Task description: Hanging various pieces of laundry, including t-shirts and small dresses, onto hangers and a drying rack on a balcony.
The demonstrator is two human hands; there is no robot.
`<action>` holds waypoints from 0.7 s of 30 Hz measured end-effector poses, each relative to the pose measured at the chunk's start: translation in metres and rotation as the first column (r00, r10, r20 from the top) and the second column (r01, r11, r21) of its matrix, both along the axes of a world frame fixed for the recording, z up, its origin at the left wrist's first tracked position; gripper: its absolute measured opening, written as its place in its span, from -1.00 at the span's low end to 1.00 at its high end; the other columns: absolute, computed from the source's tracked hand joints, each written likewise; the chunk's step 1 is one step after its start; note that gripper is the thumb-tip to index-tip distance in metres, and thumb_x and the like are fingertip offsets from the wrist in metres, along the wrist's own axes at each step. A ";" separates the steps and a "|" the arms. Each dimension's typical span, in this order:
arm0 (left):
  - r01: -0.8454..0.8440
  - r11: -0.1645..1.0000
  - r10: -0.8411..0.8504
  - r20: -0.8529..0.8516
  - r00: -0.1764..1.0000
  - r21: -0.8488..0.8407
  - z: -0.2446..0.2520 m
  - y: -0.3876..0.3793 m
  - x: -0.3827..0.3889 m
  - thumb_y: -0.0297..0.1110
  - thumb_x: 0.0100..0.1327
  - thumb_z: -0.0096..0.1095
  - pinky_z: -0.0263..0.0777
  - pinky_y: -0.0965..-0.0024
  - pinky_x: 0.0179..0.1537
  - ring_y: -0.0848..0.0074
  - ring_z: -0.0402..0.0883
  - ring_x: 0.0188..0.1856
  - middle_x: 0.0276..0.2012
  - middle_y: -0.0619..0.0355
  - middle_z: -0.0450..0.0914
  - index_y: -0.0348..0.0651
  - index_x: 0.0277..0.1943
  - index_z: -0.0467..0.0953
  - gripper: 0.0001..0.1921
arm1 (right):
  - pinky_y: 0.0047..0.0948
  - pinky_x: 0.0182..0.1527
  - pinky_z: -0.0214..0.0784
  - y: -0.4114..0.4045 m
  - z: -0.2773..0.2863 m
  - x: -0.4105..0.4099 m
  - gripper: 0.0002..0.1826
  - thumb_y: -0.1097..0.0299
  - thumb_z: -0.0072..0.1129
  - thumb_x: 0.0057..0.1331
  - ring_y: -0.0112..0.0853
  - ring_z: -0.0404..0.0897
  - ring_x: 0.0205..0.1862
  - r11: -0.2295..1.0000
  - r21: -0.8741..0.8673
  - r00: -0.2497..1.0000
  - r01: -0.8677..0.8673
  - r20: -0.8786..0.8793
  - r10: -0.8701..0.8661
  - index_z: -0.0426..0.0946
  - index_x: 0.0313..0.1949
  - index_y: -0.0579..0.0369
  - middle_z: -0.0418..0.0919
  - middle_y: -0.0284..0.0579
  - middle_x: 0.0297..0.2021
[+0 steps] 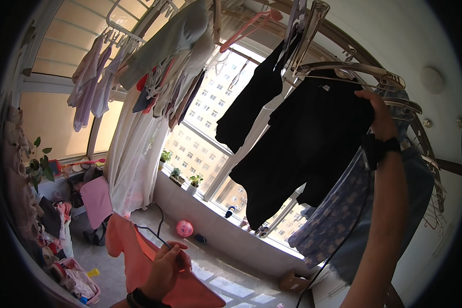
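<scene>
In my left hand (pixel 167 269), at the bottom, is a dark wire hanger (pixel 152 231) that carries a coral short-sleeved shirt (pixel 128 246); the fingers close around the hanger. My right hand (pixel 376 111) is raised at the upper right, its fingers at the upper edge of a black garment (pixel 312 131). The palm side is hidden, so how firmly it grips does not show. Above that garment is a brownish clear plastic hanger (pixel 350 68). Another black garment (pixel 254 100) hangs to the left, and a patterned blue-grey cloth (pixel 327 223) hangs below the right hand.
A pink plastic hanger (pixel 250 29) hangs overhead. Light clothes (pixel 177 65) and a clip rack with lilac items (pixel 94 84) are at upper left. Potted plants (pixel 193 184) line the windowsill. On the floor are a pink ball (pixel 184 228), a pink basket (pixel 94 290) and a cardboard box (pixel 293 282).
</scene>
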State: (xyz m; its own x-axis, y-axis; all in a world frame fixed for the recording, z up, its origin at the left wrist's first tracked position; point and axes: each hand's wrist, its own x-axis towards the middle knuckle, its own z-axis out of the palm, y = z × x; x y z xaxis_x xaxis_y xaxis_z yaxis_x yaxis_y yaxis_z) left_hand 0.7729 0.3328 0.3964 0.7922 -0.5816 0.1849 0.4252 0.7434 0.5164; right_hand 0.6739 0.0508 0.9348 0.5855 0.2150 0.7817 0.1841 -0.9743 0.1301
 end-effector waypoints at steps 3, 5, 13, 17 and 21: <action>0.028 1.000 -0.028 0.005 1.000 -0.007 -0.003 0.000 -0.002 -0.29 0.59 -0.13 0.42 0.35 -0.27 0.40 0.58 -0.39 -0.42 0.07 0.57 -0.17 0.02 0.42 -0.81 | -0.40 0.12 0.45 -0.011 0.001 0.008 -0.75 0.41 0.07 0.46 -0.39 0.56 0.09 0.990 -0.137 0.997 0.006 0.075 0.005 0.56 0.09 -0.01 0.54 -0.14 0.06; 0.020 1.000 -0.020 0.010 1.000 -0.005 -0.004 0.000 -0.003 -0.29 0.59 -0.13 0.42 0.35 -0.26 0.40 0.58 -0.38 -0.42 0.07 0.57 -0.17 0.02 0.42 -0.81 | -0.39 0.14 0.43 -0.021 0.002 0.017 -0.76 0.46 0.11 0.43 -0.37 0.54 0.11 0.985 0.050 0.986 -0.166 -0.021 0.167 0.55 0.07 0.03 0.51 -0.14 0.10; 0.001 1.000 -0.001 0.037 0.999 -0.004 -0.008 -0.006 0.000 -0.29 0.60 -0.13 0.44 0.34 -0.27 0.40 0.58 -0.39 -0.42 0.07 0.56 -0.17 0.02 0.43 -0.80 | -0.35 -0.41 0.45 0.000 0.007 0.059 -0.81 0.52 0.24 0.13 -0.33 0.60 -0.51 0.739 0.606 0.955 -0.295 0.206 0.213 0.58 -0.25 0.34 0.61 -0.13 -0.45; -0.043 0.999 0.043 -0.004 0.999 -0.005 -0.016 -0.010 0.002 -0.28 0.58 -0.07 0.43 0.32 -0.35 0.33 0.58 -0.46 -0.46 0.03 0.57 -0.19 -0.01 0.45 -0.80 | -0.35 -0.42 0.44 -0.001 0.004 0.071 -0.80 0.52 0.25 0.11 -0.33 0.60 -0.52 0.748 0.571 0.940 -0.339 0.240 0.242 0.58 -0.26 0.35 0.61 -0.12 -0.46; -0.023 1.000 0.023 0.014 1.000 -0.004 -0.013 -0.009 0.001 -0.30 0.60 -0.14 0.45 0.33 -0.27 0.38 0.59 -0.39 -0.43 0.06 0.57 -0.18 0.02 0.43 -0.80 | -0.36 -0.41 0.44 -0.011 0.006 0.079 -0.82 0.52 0.24 0.09 -0.34 0.60 -0.52 0.751 0.536 0.921 -0.384 0.280 0.271 0.59 -0.29 0.33 0.60 -0.14 -0.47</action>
State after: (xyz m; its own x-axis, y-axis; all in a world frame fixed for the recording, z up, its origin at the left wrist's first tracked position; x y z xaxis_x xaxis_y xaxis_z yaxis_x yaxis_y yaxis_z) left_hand 0.7739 0.3243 0.3832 0.8029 -0.5621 0.1985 0.4005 0.7552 0.5189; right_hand 0.7528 0.0403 0.9403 0.4062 -0.1498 0.9014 0.5354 -0.7604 -0.3676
